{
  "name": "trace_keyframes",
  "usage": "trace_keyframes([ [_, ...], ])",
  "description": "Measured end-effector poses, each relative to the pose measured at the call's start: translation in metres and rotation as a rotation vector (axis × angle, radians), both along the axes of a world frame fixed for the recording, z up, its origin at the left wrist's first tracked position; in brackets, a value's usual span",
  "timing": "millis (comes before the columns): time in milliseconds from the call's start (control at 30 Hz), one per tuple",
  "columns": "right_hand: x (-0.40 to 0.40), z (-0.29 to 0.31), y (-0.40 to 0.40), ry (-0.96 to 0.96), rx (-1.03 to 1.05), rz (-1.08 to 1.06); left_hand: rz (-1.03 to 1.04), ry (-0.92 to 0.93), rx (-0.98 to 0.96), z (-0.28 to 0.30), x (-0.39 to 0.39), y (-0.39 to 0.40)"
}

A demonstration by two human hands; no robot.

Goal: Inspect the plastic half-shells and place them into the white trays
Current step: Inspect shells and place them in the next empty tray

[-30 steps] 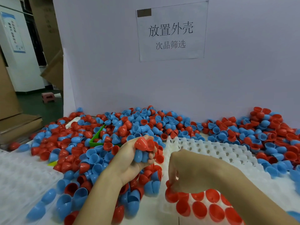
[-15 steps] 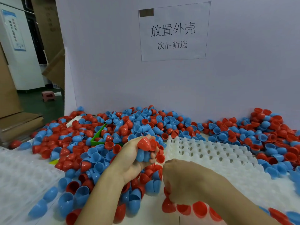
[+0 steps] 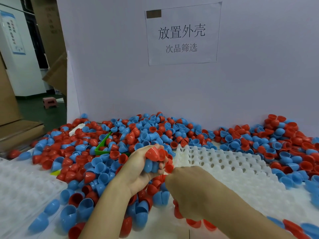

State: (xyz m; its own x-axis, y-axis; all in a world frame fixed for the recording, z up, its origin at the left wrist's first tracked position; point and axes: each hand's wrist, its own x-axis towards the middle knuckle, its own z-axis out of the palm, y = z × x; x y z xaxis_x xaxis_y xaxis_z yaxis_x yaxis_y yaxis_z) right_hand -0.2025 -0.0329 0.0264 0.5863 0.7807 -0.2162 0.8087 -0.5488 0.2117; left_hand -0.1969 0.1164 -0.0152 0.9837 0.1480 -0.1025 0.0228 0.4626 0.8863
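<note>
My left hand (image 3: 138,171) is raised over the pile and grips a handful of half-shells (image 3: 154,158), red ones on top and blue ones below. My right hand (image 3: 188,192) is curled, knuckles up, over the near left corner of a white tray (image 3: 241,169); red shells (image 3: 193,222) sit in the tray's pockets just under it. Whether its fingers hold a shell is hidden by the back of the hand. A deep pile of loose red and blue half-shells (image 3: 120,140) covers the table behind and left of the hands.
A second white tray (image 3: 20,183) lies at the left. A green plastic piece (image 3: 101,145) is buried in the pile. A white board with a paper sign (image 3: 183,33) stands behind the table. More shells (image 3: 284,140) are heaped at the right.
The view has tilted up, so the filled tray rows slid toward the bottom edge. My right hand has moved toward the tray's near left corner. The left hand still holds its handful.
</note>
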Motion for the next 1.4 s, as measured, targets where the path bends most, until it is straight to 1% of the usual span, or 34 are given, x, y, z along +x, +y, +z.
trace_keyframes([
  [100,-0.004,-0.011,0.010,-0.069,0.016,0.072,-0.007,-0.010,-0.007,0.001,-0.002,0.001],
  [167,-0.005,-0.016,0.013,-0.089,0.007,0.071,-0.006,-0.004,-0.005,0.003,-0.004,0.001],
  [233,-0.005,-0.015,0.015,-0.063,-0.012,0.052,-0.010,0.008,-0.004,0.005,-0.005,0.000],
  [300,-0.003,-0.017,0.015,-0.058,0.011,0.028,-0.006,0.011,-0.009,0.006,-0.006,0.000],
  [500,0.008,-0.018,0.006,0.111,0.117,-0.116,-0.003,0.005,-0.009,0.006,-0.004,0.000],
  [633,0.011,-0.017,-0.002,0.198,0.207,-0.139,-0.007,-0.007,-0.012,0.006,-0.005,0.000],
  [933,0.007,-0.016,-0.007,0.281,0.299,-0.150,-0.008,-0.016,-0.012,0.006,-0.004,0.000],
  [1100,0.007,-0.012,-0.011,0.269,0.287,-0.123,-0.008,-0.015,-0.009,0.004,-0.004,0.002],
  [1167,0.005,-0.010,-0.010,0.278,0.316,-0.113,-0.004,-0.014,-0.013,0.003,-0.003,0.002],
  [1233,0.006,-0.002,-0.014,0.303,0.403,-0.114,0.029,-0.005,-0.038,0.002,-0.002,0.003],
  [1300,0.010,0.017,-0.026,0.284,0.593,-0.120,0.095,0.012,-0.078,0.001,0.001,0.004],
  [1333,0.013,0.030,-0.031,0.219,0.772,-0.094,0.130,0.021,-0.098,0.000,0.003,0.004],
  [1367,0.016,0.044,-0.036,0.131,1.037,-0.040,0.160,0.029,-0.117,-0.001,0.004,0.004],
  [1400,0.020,0.059,-0.037,0.024,1.346,0.043,0.185,0.038,-0.131,-0.002,0.006,0.003],
])
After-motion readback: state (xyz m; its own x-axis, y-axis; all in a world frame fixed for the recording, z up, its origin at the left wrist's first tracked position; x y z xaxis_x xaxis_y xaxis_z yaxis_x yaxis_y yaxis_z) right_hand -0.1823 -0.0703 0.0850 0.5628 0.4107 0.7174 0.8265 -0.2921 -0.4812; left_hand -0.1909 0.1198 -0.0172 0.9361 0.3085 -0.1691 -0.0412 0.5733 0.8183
